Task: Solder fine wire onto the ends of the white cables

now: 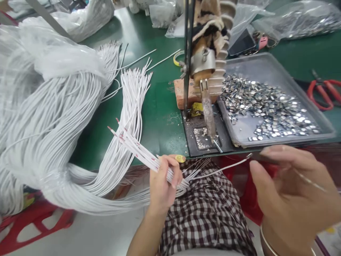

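My left hand [166,177] is closed around a bundle of white wires [142,153] with reddish tips, held over my lap at the table's front edge. A yellow cover [180,158] sits on one of its fingertips. From this bundle a single wire [221,170] runs right, with a small metal piece [249,155] at its end. Beside that end is my right hand [293,188], thumb and forefinger curled towards each other. A thin, blurred, rod-like thing [310,179] shows among its fingers; its kind is unclear.
A clamped tool [208,110] with a worn tip and ribbed hose [225,46] hangs above a dark plate [195,142]. Right of it stands a plastic tray [242,133] of small metal pieces, then red-handled pliers [321,92]. Large wire bundles [71,103] cover the left side.
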A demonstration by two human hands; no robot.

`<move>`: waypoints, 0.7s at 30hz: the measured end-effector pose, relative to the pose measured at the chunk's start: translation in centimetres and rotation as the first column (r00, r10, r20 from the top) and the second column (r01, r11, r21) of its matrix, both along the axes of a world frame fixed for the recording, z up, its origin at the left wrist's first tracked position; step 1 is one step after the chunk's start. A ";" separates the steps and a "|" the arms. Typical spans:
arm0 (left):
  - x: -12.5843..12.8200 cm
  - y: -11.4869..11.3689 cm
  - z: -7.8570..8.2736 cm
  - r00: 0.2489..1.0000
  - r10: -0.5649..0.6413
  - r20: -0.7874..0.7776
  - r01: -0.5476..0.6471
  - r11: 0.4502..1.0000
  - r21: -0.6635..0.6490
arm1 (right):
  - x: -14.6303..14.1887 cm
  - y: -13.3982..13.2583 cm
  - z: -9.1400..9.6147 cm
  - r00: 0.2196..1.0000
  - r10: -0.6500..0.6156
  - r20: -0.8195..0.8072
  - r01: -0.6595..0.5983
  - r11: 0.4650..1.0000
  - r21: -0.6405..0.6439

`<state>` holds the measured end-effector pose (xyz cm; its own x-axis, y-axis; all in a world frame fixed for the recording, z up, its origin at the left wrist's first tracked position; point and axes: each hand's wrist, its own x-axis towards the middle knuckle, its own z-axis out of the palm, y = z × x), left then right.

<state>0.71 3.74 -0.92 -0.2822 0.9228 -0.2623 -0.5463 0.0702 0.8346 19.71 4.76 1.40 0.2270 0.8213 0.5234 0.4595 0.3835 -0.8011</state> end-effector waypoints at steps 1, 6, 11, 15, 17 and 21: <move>0.2 -0.3 0.1 0.999 0.002 0.052 -0.002 1.000 -0.005 | -0.3 -0.3 0.0 0.991 0.104 0.080 -0.103 0.995 -0.019; 1.6 -1.7 0.4 0.957 -0.072 0.280 0.072 0.997 0.012 | -4.4 -1.8 -0.8 0.786 0.527 0.322 -0.512 0.848 -0.137; 2.2 -2.2 0.0 0.973 -0.001 0.233 -0.004 1.000 0.018 | -5.8 -3.0 -3.5 0.873 0.468 0.135 -0.472 0.882 -0.005; 1.9 -1.8 0.1 0.984 0.048 0.170 -0.054 0.998 0.032 | -3.9 -4.4 -5.8 0.883 0.469 -0.024 -0.470 0.882 -0.047; 1.6 -1.6 0.1 0.987 0.097 0.127 -0.102 0.994 0.036 | -3.0 -5.2 -6.5 0.851 0.518 -0.080 -0.524 0.843 -0.119; 1.4 -1.5 -0.3 0.996 0.083 0.016 -0.084 0.994 0.072 | -2.1 -5.9 -6.5 0.751 0.645 -0.145 -0.661 0.736 -0.148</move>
<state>2.10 2.28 -1.21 -0.3558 0.9129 -0.1998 -0.5586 -0.0363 0.8286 17.58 -1.13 -5.13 -0.3661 0.8590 0.3580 0.0825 0.4131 -0.9069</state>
